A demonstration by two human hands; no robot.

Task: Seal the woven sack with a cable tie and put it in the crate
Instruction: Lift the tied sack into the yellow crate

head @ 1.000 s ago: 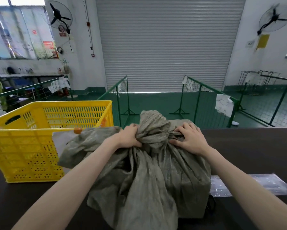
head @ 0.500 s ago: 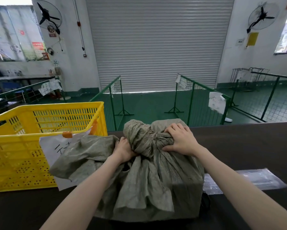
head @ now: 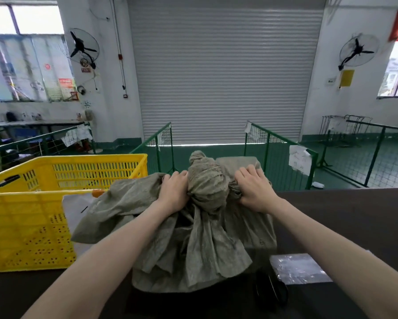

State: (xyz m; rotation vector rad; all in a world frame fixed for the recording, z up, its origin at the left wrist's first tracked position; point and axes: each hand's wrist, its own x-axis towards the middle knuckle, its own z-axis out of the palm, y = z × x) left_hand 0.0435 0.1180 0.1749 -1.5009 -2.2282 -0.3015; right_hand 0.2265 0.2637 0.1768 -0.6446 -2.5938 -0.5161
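Note:
A grey-green woven sack (head: 207, 245) stands on the dark table (head: 354, 222) in front of me, its mouth gathered into a bunched neck (head: 204, 180) that sticks up. My left hand (head: 173, 191) grips the cloth on the left of the neck. On the right of the neck, my right hand (head: 253, 188) grips the gathered folds. The yellow slotted crate (head: 27, 217) stands on the table to the left, with a loose flap of the sack lying against its front. No cable tie shows on the neck.
A clear plastic bag (head: 297, 268) lies on the table right of the sack, with a black object (head: 271, 291) beside it. A white paper label (head: 75, 210) hangs on the crate front. Green mesh fences (head: 281, 148) stand beyond the far table edge.
My left hand has risen from low beside the sack to the left of the neck. The bunched neck now stands more upright between both hands. The view has tilted upward.

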